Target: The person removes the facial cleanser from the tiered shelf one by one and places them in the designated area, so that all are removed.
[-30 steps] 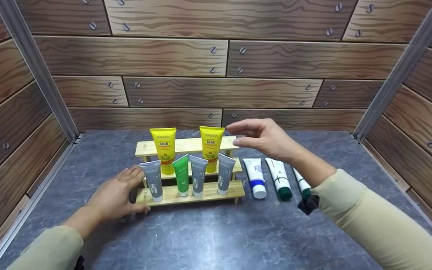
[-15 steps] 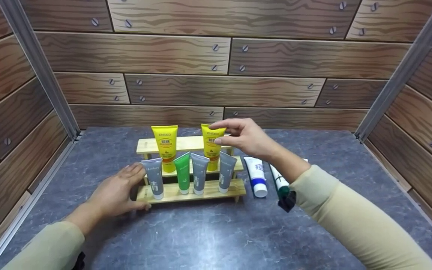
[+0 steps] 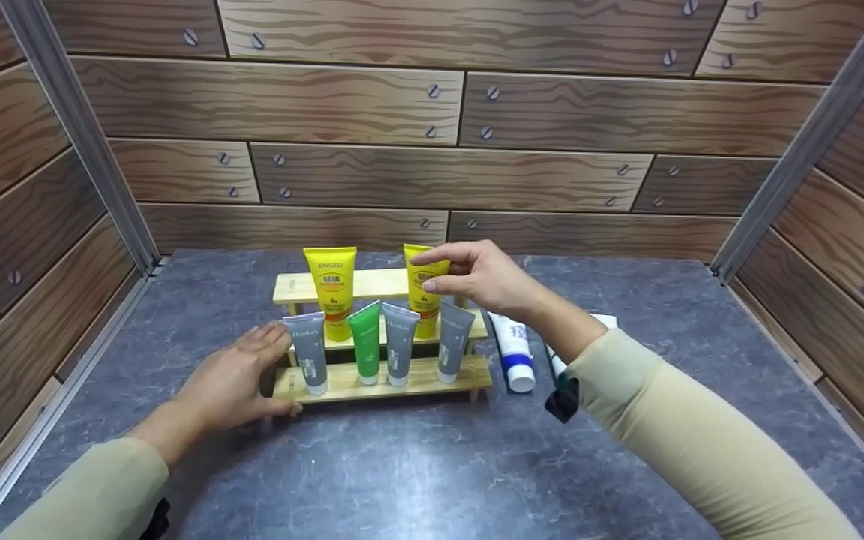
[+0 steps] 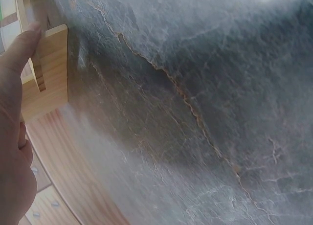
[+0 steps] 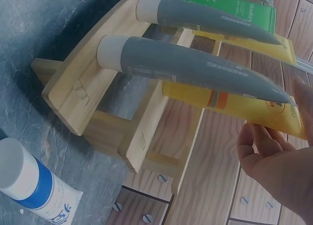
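Observation:
A three-step wooden display rack (image 3: 409,388) stands on the table. My left hand (image 3: 226,382) grips its left end, thumb at the front edge of the bottom step; the left wrist view shows that thumb (image 4: 22,49) at the plank. Grey squeeze tubes (image 3: 400,345) and a green tube (image 3: 366,341) stand caps down on this step. On the middle step are a left yellow tube (image 3: 333,289) and a right yellow tube (image 3: 426,304). My right hand (image 3: 496,281) is at the right one's top, finger and thumb loosely apart. The right wrist view shows its fingers (image 5: 261,144) at the tube's edge.
Right of the rack lies a white tube with a blue band (image 3: 513,352). Beside it, a white tube with a green cap (image 3: 558,366) is partly hidden by my right arm. Wood-patterned walls (image 3: 372,176) and metal posts (image 3: 781,142) bound the table (image 3: 372,472).
My right hand has moved left from beside the right yellow tube to over its upper part. My left hand stays at the rack's end, and the tubes keep their places.

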The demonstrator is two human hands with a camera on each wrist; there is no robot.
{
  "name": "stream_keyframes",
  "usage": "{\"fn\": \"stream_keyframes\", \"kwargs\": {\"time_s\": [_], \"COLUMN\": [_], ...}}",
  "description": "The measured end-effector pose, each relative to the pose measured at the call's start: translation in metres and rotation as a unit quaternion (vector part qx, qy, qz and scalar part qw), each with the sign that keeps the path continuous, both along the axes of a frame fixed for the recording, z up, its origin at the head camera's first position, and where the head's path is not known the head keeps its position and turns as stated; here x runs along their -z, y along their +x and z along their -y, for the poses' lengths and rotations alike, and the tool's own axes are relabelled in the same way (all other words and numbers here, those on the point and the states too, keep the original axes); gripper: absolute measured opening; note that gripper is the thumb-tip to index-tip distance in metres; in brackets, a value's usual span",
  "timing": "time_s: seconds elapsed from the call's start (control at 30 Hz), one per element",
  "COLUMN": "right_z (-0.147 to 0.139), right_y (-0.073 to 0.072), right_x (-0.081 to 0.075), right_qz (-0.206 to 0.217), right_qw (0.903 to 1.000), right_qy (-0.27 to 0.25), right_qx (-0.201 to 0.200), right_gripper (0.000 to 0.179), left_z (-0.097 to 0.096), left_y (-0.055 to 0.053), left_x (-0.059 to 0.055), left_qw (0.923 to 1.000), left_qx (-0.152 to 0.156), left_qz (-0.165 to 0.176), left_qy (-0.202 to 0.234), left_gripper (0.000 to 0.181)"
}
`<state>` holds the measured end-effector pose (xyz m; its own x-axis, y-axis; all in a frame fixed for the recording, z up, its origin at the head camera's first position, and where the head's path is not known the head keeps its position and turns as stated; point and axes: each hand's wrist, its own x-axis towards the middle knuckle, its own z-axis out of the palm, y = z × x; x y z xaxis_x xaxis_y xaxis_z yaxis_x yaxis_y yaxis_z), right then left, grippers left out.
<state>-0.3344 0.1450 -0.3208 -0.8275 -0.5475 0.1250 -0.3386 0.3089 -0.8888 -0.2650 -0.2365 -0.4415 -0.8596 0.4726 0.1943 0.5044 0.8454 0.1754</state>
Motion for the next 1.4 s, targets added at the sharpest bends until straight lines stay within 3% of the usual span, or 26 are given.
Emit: {"fn": "stream_keyframes", "kwargs": {"time_s": [0.67, 1.17, 1.4], "right_z": [-0.001, 0.004, -0.002], "right_y": [-0.003, -0.023, -0.023], "right_x": [-0.002, 0.009, 0.002], "right_qz": [0.009, -0.016, -0.026], "right_qw": [0.9993, 0.9971, 0.9957], "right_qy": [0.036, -0.016, -0.035], "right_qx": [0.005, 0.073, 0.083], "right_gripper": [0.037, 0.043, 0.041], "left_z": [0.0, 0.0, 0.001], "left_y": [0.0, -0.002, -0.001], "left_x": [0.001, 0.002, 0.002], "left_qw": [0.9999, 0.9999, 0.9999], "left_qx": [0.008, 0.01, 0.009], "left_qz": [-0.009, -0.011, -0.013], "left_qy": [0.002, 0.003, 0.005], "left_gripper": [0.105, 0.104, 0.103]}}
